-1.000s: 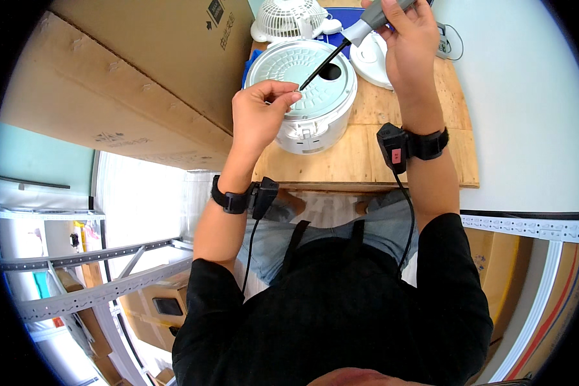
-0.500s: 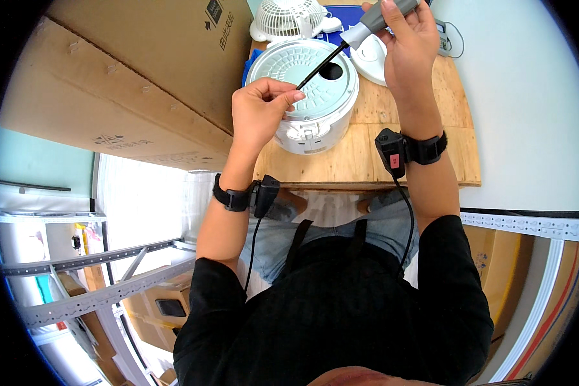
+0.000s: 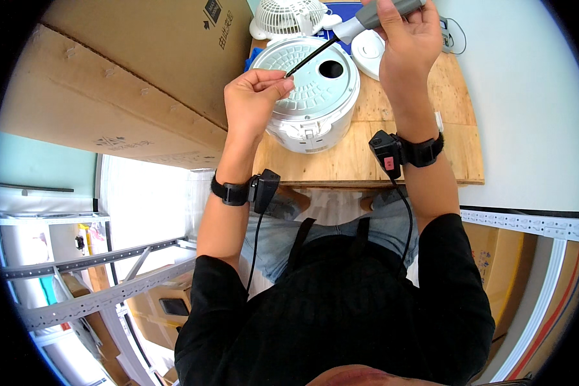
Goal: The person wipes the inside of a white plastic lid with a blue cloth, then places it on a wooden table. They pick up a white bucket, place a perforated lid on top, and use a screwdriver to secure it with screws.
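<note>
My right hand [image 3: 410,45] is wrapped around the grey handle of a screwdriver [image 3: 313,56], its black shaft slanting down to the left. At the tip, my left hand [image 3: 254,96] pinches thumb and forefinger together; something tiny may sit between them, too small to name. Both hands are above a round white appliance like a rice cooker [image 3: 312,136]. Its pale ribbed top [image 3: 315,100] has a dark round hole [image 3: 330,69] right of the screwdriver tip, and a latch faces me.
The appliance stands on a wooden table [image 3: 373,154]. Behind it are a white fan-like cage [image 3: 289,18], a white round part [image 3: 368,51] and a grey device with a cable [image 3: 445,35]. A large cardboard box [image 3: 141,71] rises close on the left. Black cabled devices are strapped to both wrists.
Both hands and the screwdriver have shifted slightly left and away from me. The tip now sits further up over the ribbed top, still at my left fingertips.
</note>
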Tool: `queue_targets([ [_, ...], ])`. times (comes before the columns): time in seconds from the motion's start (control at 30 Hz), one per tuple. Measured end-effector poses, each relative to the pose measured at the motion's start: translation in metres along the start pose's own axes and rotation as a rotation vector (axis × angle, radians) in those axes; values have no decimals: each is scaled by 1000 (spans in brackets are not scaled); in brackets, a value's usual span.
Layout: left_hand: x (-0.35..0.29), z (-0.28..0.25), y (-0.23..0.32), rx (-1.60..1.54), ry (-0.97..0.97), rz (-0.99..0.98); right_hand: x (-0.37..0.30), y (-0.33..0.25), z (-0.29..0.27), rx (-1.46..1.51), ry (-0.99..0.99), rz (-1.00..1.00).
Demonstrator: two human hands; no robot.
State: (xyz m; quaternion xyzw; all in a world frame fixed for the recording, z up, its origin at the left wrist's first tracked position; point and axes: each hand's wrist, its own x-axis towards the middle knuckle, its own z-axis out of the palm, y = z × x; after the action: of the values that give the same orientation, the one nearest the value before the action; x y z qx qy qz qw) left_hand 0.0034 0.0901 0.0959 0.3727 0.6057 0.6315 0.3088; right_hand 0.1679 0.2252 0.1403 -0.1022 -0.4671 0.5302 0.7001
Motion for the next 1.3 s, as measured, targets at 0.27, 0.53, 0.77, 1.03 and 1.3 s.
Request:
queue_targets([
  [0.27,3,1,1,37,69,23,-4,-1,2,48,-59,-21],
  [0.53,1,3,2,389,145,88,-6,4,-2,30,-133,-74],
  [0.77,0,2,-6,494,151,308,-6,2,-5,37,-125,-52],
  [1.03,-8,6,-4,473,98,341,2,-11,-10,1,-121,-11],
  [1.3,-2,15,-3,371,-31,209,13,-19,-8,-11,-138,111],
])
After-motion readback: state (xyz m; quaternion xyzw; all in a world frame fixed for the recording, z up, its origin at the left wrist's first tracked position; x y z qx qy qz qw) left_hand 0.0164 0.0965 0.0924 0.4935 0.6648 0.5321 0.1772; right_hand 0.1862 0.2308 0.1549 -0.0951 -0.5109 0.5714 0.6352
